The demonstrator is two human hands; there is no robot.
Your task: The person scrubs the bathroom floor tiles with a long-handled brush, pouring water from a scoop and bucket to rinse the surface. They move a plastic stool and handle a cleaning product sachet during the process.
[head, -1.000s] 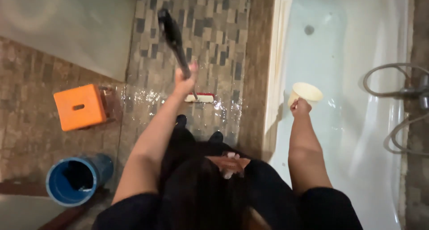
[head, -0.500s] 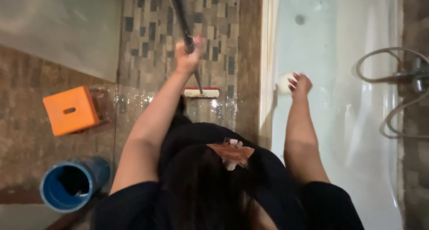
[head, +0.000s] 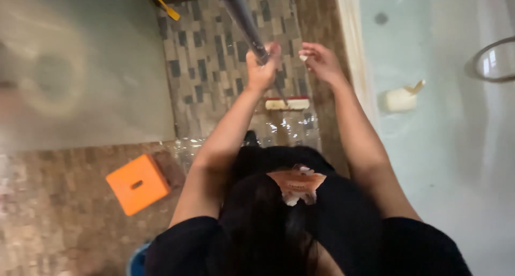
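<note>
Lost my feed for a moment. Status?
Left hand gripping mop handle. Right hand free beside it. Mop head on wet floor, nothing in way.

We find no packages, labels, signs or screens in this view; no printed surface shows anywhere. Nearest candidate: a pale cream container (head: 401,99) lying in the bathtub (head: 461,163), upper right; too blurred to tell whether it bears a label. Likewise the plain orange box (head: 137,184), lower left, w/o visible marking.
</note>
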